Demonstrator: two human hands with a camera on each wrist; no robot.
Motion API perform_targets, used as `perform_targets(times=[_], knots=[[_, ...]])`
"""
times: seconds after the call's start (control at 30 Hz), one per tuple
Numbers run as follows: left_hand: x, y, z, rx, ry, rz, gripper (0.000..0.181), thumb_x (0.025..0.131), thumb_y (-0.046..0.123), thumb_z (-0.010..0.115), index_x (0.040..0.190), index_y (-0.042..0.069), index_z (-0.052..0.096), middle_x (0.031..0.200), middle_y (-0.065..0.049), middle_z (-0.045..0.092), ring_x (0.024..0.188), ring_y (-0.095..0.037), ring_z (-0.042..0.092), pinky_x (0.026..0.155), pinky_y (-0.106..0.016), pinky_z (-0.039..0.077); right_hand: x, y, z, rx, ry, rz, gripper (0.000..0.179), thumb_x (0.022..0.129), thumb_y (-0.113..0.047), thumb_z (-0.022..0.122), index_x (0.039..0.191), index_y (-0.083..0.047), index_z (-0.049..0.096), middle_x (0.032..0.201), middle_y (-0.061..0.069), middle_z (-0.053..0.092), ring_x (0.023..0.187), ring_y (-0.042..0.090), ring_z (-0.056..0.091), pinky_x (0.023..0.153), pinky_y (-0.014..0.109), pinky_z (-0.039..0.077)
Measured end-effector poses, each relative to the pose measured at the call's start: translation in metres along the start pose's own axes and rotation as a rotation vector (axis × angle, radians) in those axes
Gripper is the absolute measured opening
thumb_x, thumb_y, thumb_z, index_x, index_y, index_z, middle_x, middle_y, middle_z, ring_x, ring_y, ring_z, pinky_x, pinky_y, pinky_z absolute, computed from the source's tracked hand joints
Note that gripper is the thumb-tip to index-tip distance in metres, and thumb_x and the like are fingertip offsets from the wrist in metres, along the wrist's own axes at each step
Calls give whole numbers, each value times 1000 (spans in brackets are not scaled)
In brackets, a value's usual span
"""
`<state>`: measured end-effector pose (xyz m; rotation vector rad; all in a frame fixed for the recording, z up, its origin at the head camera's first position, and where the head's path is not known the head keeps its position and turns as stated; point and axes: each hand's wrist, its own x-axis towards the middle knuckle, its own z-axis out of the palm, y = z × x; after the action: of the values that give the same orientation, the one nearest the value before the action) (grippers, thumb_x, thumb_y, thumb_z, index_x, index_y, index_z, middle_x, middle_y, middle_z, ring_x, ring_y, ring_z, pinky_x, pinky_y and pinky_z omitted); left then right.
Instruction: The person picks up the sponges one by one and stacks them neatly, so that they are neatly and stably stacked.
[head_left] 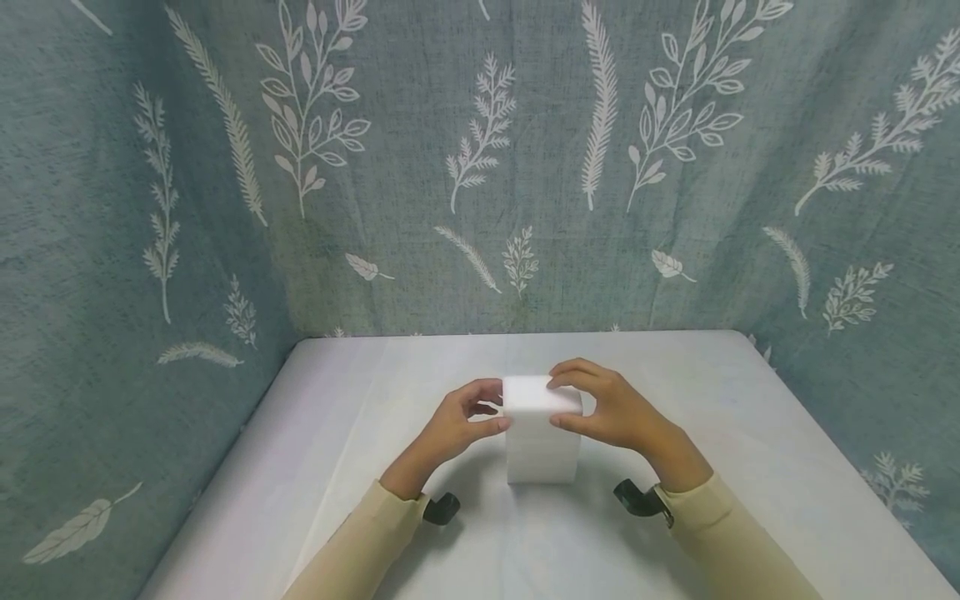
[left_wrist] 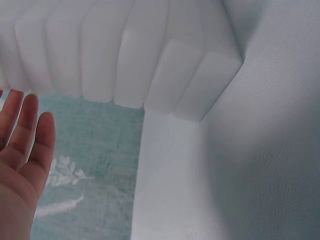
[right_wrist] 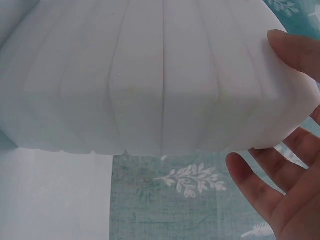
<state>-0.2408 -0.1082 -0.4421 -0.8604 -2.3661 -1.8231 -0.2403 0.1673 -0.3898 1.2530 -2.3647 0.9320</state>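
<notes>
Several white sponge blocks (head_left: 543, 454) stand stacked in one upright pile on the white table, their seams showing in both wrist views. My left hand (head_left: 467, 419) is at the pile's upper left side, thumb by the front left corner. In the left wrist view the fingers (left_wrist: 45, 135) of that hand are fairly straight and lie beside the blocks. At the upper right, my right hand (head_left: 611, 408) grips the top sponge block (head_left: 531, 393), with the thumb on its front face and the index finger over its top toward the back. Other fingers (right_wrist: 255, 185) hang apart from the pile.
The white table (head_left: 360, 517) spreads around the pile. Grey-green curtains (head_left: 420, 167) with a white leaf print hang behind it and along both sides. A dark wrist camera (head_left: 442, 508) sits under the left cuff, another camera (head_left: 637, 498) under the right cuff.
</notes>
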Motion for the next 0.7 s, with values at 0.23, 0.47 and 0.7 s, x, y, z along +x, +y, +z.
perform_targets(times=[0.23,0.47,0.7], knots=[[2,1,-1,14,6,2,52,83,24,79,129,10,58,113,-3,63,107,-22,58,94,-45,49,0,1,-1,13,4,-5,40,79,-23,83,114,-12,66,124,1,59,114,18,55,86,36,54],[0,-1,-4,2,1,-8,53,83,18,79,130,7,57,115,-8,62,111,-30,56,96,-51,45,-7,7,-1,-3,12,24,55,79,-28,83,127,-13,62,132,5,56,121,21,52,92,42,51],[-1,8,-23,118,-34,-25,61,82,17,80,136,9,53,123,-11,59,114,-32,55,99,-50,43,-28,18,-11,-15,27,94,61,78,-27,83,133,-16,58,135,1,53,122,20,51,91,40,51]])
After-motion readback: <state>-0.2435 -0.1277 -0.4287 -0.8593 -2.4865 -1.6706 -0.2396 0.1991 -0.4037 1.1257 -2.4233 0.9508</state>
